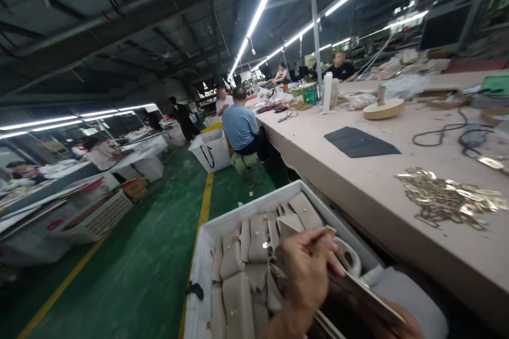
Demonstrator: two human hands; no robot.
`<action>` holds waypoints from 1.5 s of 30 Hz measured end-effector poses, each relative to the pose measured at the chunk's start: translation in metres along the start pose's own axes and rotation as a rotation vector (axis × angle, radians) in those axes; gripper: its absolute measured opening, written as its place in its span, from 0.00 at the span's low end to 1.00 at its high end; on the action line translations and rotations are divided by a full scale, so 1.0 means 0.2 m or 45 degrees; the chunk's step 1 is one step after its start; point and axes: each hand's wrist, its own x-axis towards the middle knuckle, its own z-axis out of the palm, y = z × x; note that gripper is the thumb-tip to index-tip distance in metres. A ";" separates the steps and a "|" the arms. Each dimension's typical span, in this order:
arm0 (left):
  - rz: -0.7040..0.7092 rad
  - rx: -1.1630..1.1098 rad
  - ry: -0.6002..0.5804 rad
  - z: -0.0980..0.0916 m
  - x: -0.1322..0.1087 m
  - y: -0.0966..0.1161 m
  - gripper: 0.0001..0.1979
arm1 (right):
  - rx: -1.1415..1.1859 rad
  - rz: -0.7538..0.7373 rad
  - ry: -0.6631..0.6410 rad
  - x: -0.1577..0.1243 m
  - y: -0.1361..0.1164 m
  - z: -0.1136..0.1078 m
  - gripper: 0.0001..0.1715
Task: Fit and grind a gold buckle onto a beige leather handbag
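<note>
My left hand (306,270) is closed in a pinch above the crate, with a small gold-coloured piece (330,231) at its fingertips. Close against it, a beige bag part (374,296) with a stiff, flat edge slants down to the right. My right hand (407,323) grips that part near the lower right corner; most of this hand is hidden behind it or out of frame. Under my hands stands a white plastic crate (199,275) packed with several beige bags (238,302), which carry shiny metal fittings. Motion smears the finger details.
On the long table (302,143) to the right lie a heap of metal fittings (449,196), a dark flat sheet (361,142) and a tape roll (384,109). Ahead, a person in a blue shirt (240,124) sits beside a white bin (210,148). Green floor (131,275) stretches left.
</note>
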 end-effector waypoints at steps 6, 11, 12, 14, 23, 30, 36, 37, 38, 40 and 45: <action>-0.048 -0.106 0.193 -0.19 0.12 -0.08 0.17 | 0.154 0.280 -0.404 -0.04 -0.16 0.10 0.31; -0.203 -0.184 0.215 -0.24 0.11 -0.15 0.21 | 0.154 0.324 -0.541 -0.02 -0.11 0.08 0.25; -0.226 -0.164 0.223 -0.25 0.11 -0.16 0.21 | 0.138 0.317 -0.555 -0.02 -0.10 0.08 0.24; -0.260 -0.123 0.251 -0.26 0.12 -0.18 0.23 | 0.093 0.298 -0.572 -0.01 -0.07 0.07 0.21; -0.226 -0.250 0.356 -0.41 0.13 -0.24 0.21 | -0.204 0.032 -0.536 0.04 -0.05 0.18 0.16; -0.092 0.153 0.834 -0.63 -0.09 -0.32 0.27 | -0.575 -0.480 -0.271 0.06 -0.07 0.33 0.21; -0.607 -0.466 0.360 -0.58 -0.29 -0.37 0.27 | -0.787 -0.865 -0.126 0.01 -0.06 0.48 0.26; -0.587 -0.496 0.388 -0.57 -0.29 -0.39 0.25 | -0.778 -0.918 -0.112 0.00 -0.05 0.50 0.26; -0.567 -0.479 0.443 -0.56 -0.29 -0.42 0.23 | -0.760 -0.959 -0.109 -0.02 -0.03 0.52 0.25; -0.556 -0.389 0.572 -0.56 -0.26 -0.48 0.21 | -0.719 -0.988 -0.153 -0.05 0.00 0.53 0.24; -0.524 -0.206 0.760 -0.67 -0.21 -0.57 0.20 | -0.508 -0.847 -0.449 -0.09 0.07 0.37 0.22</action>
